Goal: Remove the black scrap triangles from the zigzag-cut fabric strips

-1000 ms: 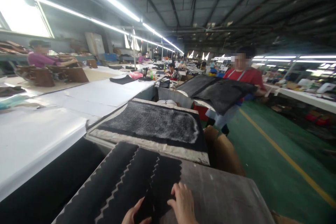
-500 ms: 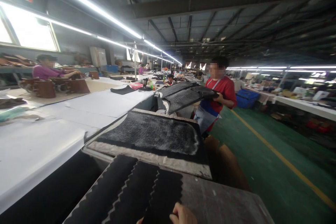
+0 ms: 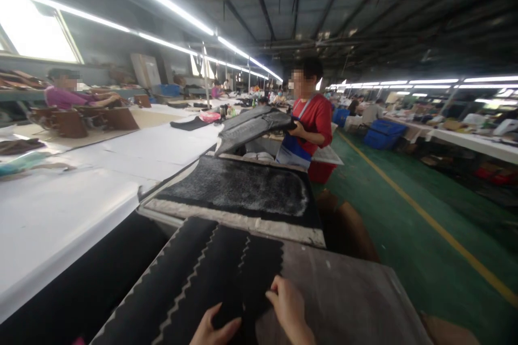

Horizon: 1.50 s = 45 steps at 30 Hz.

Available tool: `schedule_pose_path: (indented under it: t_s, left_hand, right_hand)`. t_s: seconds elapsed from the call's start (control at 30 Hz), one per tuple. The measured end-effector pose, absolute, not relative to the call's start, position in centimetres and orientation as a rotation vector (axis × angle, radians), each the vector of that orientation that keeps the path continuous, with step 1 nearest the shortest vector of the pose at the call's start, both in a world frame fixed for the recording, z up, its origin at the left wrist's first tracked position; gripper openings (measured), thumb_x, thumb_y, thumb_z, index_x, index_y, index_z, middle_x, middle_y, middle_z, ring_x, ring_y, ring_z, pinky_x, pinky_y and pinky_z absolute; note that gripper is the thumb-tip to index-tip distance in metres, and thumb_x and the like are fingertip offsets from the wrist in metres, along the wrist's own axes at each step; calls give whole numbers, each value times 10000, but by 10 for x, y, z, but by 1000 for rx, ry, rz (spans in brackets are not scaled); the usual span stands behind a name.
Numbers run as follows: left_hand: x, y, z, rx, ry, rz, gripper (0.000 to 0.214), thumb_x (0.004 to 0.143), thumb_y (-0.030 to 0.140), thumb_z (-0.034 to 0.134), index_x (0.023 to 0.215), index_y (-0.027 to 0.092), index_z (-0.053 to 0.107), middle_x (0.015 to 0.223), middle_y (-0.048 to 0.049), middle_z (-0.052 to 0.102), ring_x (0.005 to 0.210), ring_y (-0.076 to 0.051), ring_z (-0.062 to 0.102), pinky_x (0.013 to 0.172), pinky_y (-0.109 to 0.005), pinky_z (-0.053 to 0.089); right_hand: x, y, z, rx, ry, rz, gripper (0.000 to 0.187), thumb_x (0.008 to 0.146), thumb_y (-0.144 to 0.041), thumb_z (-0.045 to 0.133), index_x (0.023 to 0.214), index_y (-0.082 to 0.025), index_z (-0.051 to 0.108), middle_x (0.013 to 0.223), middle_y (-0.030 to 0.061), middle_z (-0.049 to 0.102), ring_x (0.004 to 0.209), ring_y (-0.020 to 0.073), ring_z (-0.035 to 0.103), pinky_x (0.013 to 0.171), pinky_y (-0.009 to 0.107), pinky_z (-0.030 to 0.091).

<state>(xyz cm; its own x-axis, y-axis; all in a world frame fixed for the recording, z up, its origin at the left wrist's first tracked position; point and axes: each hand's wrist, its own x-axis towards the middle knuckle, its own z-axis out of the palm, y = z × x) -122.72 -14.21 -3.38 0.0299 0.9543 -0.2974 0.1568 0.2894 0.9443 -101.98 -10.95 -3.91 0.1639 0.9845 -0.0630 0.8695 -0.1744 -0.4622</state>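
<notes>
Both my hands are at the bottom edge, on a stack of black fabric pieces (image 3: 210, 275) with zigzag edges. My left hand (image 3: 214, 329) has its thumb on top of the nearest piece's edge, gripping it. My right hand (image 3: 289, 310) lies with its fingers curled down on the right corner of the same piece. The pieces lie on a grey board (image 3: 343, 296). Beyond it sits a dark fuzzy mat (image 3: 243, 191) on a thick pad.
A person in a red top (image 3: 309, 118) stands ahead holding up a large dark mat (image 3: 251, 126). A long white table (image 3: 81, 183) runs along the left, with a seated person in purple (image 3: 68, 94). Green floor with a yellow line (image 3: 424, 221) lies to the right.
The person in red has walked from the right aisle to the table, carrying the dark mat. My hands have come back up into view on the black fabric.
</notes>
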Motion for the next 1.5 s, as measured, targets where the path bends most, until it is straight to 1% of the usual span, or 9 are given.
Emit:
schedule_pose_path:
  t_s: [0.1, 0.33, 0.43, 0.53, 0.67, 0.77, 1.1, 1.27, 1.5]
  left_hand:
    - [-1213, -157, -22, 1198, 1375, 742, 474, 620, 478, 751, 920, 114, 707, 783, -57, 744, 693, -223, 651, 635, -332, 562]
    - [-1197, -167, -8, 1441, 1166, 643, 245, 820, 304, 580, 932, 111, 682, 792, -36, 716, 716, -180, 628, 634, -259, 494]
    - [-1197, -162, -5, 1694, 1180, 657, 262, 845, 244, 523, 1057, 145, 641, 1015, -77, 726, 925, -227, 667, 811, -310, 541]
    - [-1197, -152, -8, 2002, 1183, 614, 316, 842, 181, 493, 1141, 178, 597, 1359, -120, 586, 1243, -260, 556, 1066, -405, 464]
    - [-1197, -142, -22, 2299, 1297, 448, 270, 876, 176, 427, 1078, 162, 605, 1423, -145, 534, 1353, -273, 459, 1149, -501, 400]
    - [-1199, -140, -30, 2418, 1326, 413, 296, 906, 196, 394, 1147, 167, 563, 1439, -134, 522, 1364, -251, 451, 1143, -481, 425]
    - [-1194, -141, -31, 2594, 1393, 430, 279, 877, 145, 442, 1127, 161, 565, 1374, -138, 589, 1299, -269, 527, 1057, -475, 526]
    - [-1191, -140, -27, 2634, 1398, 454, 244, 865, 139, 455, 1071, 164, 583, 1322, -132, 633, 1246, -253, 579, 1031, -440, 550]
    - [-1199, -118, -71, 2929, 1073, 1075, 243, 859, 187, 475, 1053, 178, 622, 1065, -99, 771, 975, -205, 727, 807, -252, 636]
  right_hand:
    - [-1019, -113, -27, -2141, -1821, 566, 96, 807, -331, 575, 839, -255, 624, 869, -2, 743, 842, 158, 688, 667, 263, 391]
    - [-1020, -110, -28, -2161, -1862, 601, 137, 822, -384, 561, 864, -259, 600, 901, 2, 736, 856, 155, 678, 647, 268, 341]
    - [-1020, -110, -25, -2168, -1866, 622, 142, 826, -389, 549, 864, -263, 602, 912, 4, 736, 863, 159, 678, 647, 272, 336]
    - [-1018, -109, -24, -2175, -1862, 656, 141, 834, -376, 527, 871, -265, 606, 907, 5, 737, 860, 161, 678, 646, 276, 330]
    - [-1018, -109, -24, -2164, -1859, 668, 126, 832, -362, 532, 865, -263, 604, 890, -2, 736, 849, 151, 674, 645, 273, 322]
    - [-1021, -112, -23, -2167, -1837, 643, 121, 829, -354, 546, 881, -257, 595, 880, -1, 732, 835, 144, 668, 646, 270, 317]
    - [-1011, -118, -31, -2085, -1747, 589, 155, 854, -352, 514, 767, -235, 567, 838, -15, 697, 778, 123, 640, 652, 264, 328]
    - [-1013, -112, -27, -2162, -1721, 554, 57, 822, -270, 550, 857, -230, 573, 879, 7, 698, 806, 137, 653, 664, 270, 350]
    - [-994, -113, -44, -2168, -1583, 469, 114, 711, -140, 617, 764, -235, 584, 816, -15, 692, 787, 140, 669, 688, 246, 423]
